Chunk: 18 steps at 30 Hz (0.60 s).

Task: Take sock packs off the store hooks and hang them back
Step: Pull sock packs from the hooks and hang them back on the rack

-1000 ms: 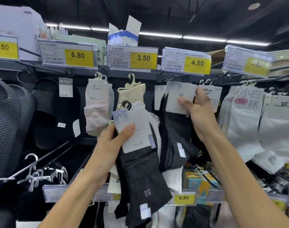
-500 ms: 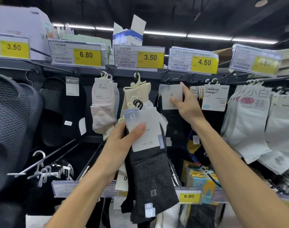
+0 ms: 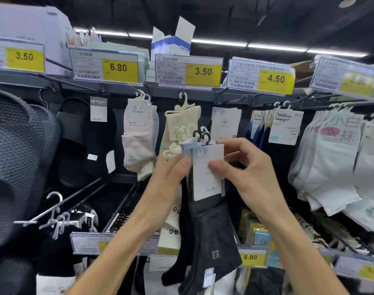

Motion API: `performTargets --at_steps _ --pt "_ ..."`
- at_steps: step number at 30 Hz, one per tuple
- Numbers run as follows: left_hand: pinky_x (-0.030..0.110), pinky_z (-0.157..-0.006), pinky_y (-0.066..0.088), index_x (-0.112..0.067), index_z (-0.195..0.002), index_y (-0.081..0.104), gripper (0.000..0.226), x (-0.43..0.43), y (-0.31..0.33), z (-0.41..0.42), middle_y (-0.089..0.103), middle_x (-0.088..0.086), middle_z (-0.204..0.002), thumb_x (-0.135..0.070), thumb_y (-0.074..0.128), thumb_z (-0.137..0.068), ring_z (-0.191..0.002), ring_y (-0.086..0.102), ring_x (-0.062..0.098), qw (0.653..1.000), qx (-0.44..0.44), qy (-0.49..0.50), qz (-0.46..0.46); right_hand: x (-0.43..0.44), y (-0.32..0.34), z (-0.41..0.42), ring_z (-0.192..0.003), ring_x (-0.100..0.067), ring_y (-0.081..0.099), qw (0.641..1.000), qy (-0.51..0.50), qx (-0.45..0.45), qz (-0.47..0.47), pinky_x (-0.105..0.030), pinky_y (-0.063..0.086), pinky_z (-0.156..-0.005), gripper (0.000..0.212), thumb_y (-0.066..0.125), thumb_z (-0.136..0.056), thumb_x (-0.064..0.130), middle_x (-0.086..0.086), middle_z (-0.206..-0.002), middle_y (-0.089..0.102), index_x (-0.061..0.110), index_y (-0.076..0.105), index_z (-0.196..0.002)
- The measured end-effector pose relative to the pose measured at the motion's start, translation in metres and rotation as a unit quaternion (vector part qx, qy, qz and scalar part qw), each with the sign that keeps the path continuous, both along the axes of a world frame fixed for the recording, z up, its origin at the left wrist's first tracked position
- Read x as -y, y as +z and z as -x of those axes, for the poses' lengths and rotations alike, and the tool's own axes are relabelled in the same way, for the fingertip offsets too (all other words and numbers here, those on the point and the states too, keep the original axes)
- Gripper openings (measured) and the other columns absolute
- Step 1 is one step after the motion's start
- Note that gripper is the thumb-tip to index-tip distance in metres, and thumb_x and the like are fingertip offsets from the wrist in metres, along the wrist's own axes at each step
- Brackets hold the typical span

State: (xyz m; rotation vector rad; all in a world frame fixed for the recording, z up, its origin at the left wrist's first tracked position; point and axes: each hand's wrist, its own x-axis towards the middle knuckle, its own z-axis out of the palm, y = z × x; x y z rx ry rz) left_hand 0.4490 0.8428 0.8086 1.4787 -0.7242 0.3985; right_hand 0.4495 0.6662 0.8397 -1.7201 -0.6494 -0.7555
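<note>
I am holding a small bundle of sock packs out in front of the middle of the display rack, below its dark top rail (image 3: 118,90) and hanging on nothing; my left hand (image 3: 167,175) is gripping the bundle from its left side, thumb pressing across the front and fingers curling round behind; my right hand (image 3: 252,167) is pinching the frontmost one, the dark grey sock pack with the white card header (image 3: 207,175), thumb on the card face and fingers wrapping behind its right edge; the black plastic hanger hooks (image 3: 203,135) are sticking up above the cards, and some cream sock packs with cream hangers (image 3: 173,151) are sitting at the left back of the bundle; I am judging this to be the hanging-back half of the job, with the front pack being peeled from the rest; a pack with the same white card (image 3: 225,122) is hanging just behind my hands under the rail, between the yellow 3.50 price tag (image 3: 203,71) and the yellow 4.50 price tag (image 3: 275,78), so that peg is looking like the home for this one; the next move is calling for freeing the pack cleanly, lifting it toward the rail, keeping its black hook upright and threading it over the peg's tip, which I cannot make out from here; tangled hangers are the likely snag
</note>
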Motion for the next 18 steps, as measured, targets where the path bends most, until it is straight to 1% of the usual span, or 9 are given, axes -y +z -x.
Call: performTargets --at_steps 3,6,8,10,12,14,16,17,18 --pt "0.040 -0.114 0.037 -0.051 -0.110 0.068 0.028 0.000 0.000 -0.002 0.053 -0.006 -0.138 -0.059 0.051 -0.089 -0.131 0.049 0.003 1.000 -0.004 0.020 -0.011 0.007 -0.001 -0.004 -0.086 -0.012 0.066 0.999 0.022 -0.013 -0.024 -0.020 0.055 -0.073 0.029 0.083 -0.073 0.026 0.007 -0.095 0.072 0.032 0.066 -0.096" --pt "0.037 -0.109 0.042 -0.048 -0.108 0.071 0.024 0.001 0.000 -0.004 0.057 -0.003 -0.134 -0.049 0.055 -0.090 -0.129 0.052 0.008 1.000 0.009 0.024 -0.007 0.010 -0.003 -0.006 -0.091 -0.017 0.067 0.998 0.031 -0.021 -0.044 -0.027 0.057 -0.080 0.035 0.084 -0.068 0.036 0.004 -0.097 0.072 0.034 0.065 -0.097" --pt "0.041 -0.109 0.044 -0.043 -0.110 0.072 0.025 0.001 0.001 -0.006 0.058 0.001 -0.134 -0.046 0.059 -0.089 -0.126 0.056 0.012 1.000 0.004 0.025 0.003 0.012 -0.002 -0.006 -0.093 -0.020 0.068 0.998 0.036 -0.028 -0.042 -0.030 0.058 -0.081 0.039 0.085 -0.068 0.036 0.000 -0.099 0.071 0.034 0.067 -0.103" --pt "0.046 -0.109 0.045 -0.040 -0.111 0.071 0.029 0.000 0.002 -0.008 0.058 0.004 -0.134 -0.050 0.063 -0.085 -0.125 0.057 0.016 0.999 -0.012 0.029 0.014 0.014 -0.002 -0.005 -0.094 -0.022 0.068 0.997 0.056 -0.038 -0.032 -0.031 0.059 -0.081 0.040 0.083 -0.069 0.035 -0.002 -0.100 0.072 0.035 0.069 -0.107" --pt "0.048 -0.108 0.046 -0.039 -0.112 0.072 0.036 -0.001 0.003 -0.009 0.059 0.006 -0.134 -0.056 0.064 -0.081 -0.125 0.058 0.020 0.999 -0.016 0.030 0.019 0.017 -0.001 -0.004 -0.095 -0.021 0.068 0.995 0.084 -0.048 -0.024 -0.031 0.059 -0.079 0.038 0.084 -0.068 0.035 -0.002 -0.100 0.073 0.035 0.070 -0.103" --pt "0.049 -0.106 0.047 -0.038 -0.111 0.072 0.038 0.000 0.004 -0.009 0.060 0.007 -0.133 -0.058 0.064 -0.080 -0.124 0.059 0.022 0.999 -0.018 0.032 0.023 0.019 -0.001 -0.003 -0.093 -0.017 0.069 0.992 0.108 -0.058 -0.026 -0.028 0.058 -0.076 0.032 0.082 -0.068 0.031 -0.001 -0.099 0.074 0.034 0.069 -0.098" --pt "0.052 -0.104 0.048 -0.036 -0.108 0.073 0.033 0.000 0.003 -0.010 0.062 0.010 -0.129 -0.057 0.064 -0.084 -0.121 0.061 0.026 0.999 -0.027 0.030 0.029 0.022 -0.001 -0.002 -0.089 -0.012 0.069 0.990 0.122 -0.065 -0.033 -0.024 0.057 -0.073 0.028 0.079 -0.069 0.027 0.002 -0.096 0.074 0.034 0.068 -0.094" --pt "0.053 -0.100 0.050 -0.034 -0.107 0.073 0.029 -0.001 0.003 -0.010 0.064 0.012 -0.126 -0.053 0.065 -0.086 -0.116 0.064 0.029 0.998 -0.037 0.023 0.038 0.025 0.000 -0.003 -0.086 -0.010 0.070 0.989 0.124 -0.062 -0.045 -0.022 0.057 -0.071 0.027 0.079 -0.069 0.025 0.004 -0.094 0.074 0.034 0.068 -0.093" --pt "0.050 -0.094 0.054 -0.032 -0.105 0.074 0.025 -0.003 0.002 -0.011 0.067 0.014 -0.122 -0.049 0.068 -0.088 -0.110 0.068 0.030 0.997 -0.050 0.014 0.049 0.030 0.001 -0.006 -0.086 -0.010 0.069 0.989 0.121 -0.056 -0.067 -0.023 0.057 -0.071 0.027 0.079 -0.072 0.022 0.005 -0.092 0.074 0.033 0.068 -0.093"
